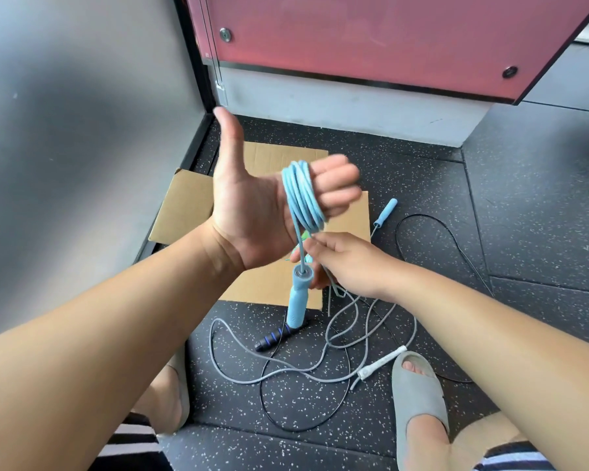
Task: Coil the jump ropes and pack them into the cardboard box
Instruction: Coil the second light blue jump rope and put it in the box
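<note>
A gym or fitness room, by the look: black speckled rubber floor tiles, jump ropes strewn about, a red wall panel.

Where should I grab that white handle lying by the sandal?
Probably at its middle, coming down from above: the white handle lies flat on the floor, long and slim, so a pinch across its narrow sides should hold best.

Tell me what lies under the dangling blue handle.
A black handle with blue rings lies on the floor below the blue handle, which covers its far end.
</note>
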